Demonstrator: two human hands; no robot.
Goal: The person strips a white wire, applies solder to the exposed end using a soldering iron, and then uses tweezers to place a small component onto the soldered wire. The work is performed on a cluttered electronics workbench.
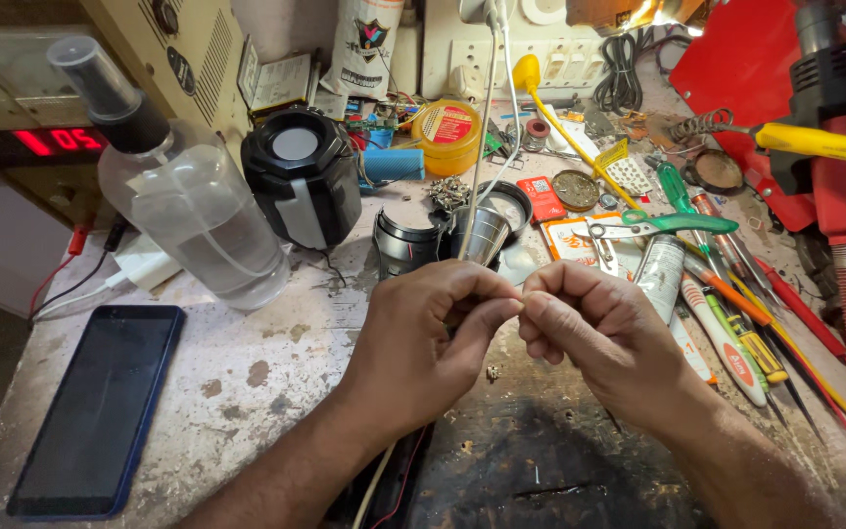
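Note:
My left hand (421, 338) and my right hand (604, 338) meet at their fingertips over the middle of a worn workbench (247, 367). Both pinch a thin white wire (475, 186) that runs up from the fingers toward the back wall. Thin cables, white and red (384, 480), trail down below my left wrist. What lies between the pinched fingertips is too small to make out. Just behind the hands stand a small metal cup (485, 235) and a black round part (405, 243).
A dark phone (100, 411) lies at the left front. A clear spray bottle (188, 196) and a black speaker (302, 176) stand behind it. Screwdrivers (736, 343), green-handled scissors (663, 225), a yellow tin (447, 137) and a red hot-air tool (834, 167) crowd the right side.

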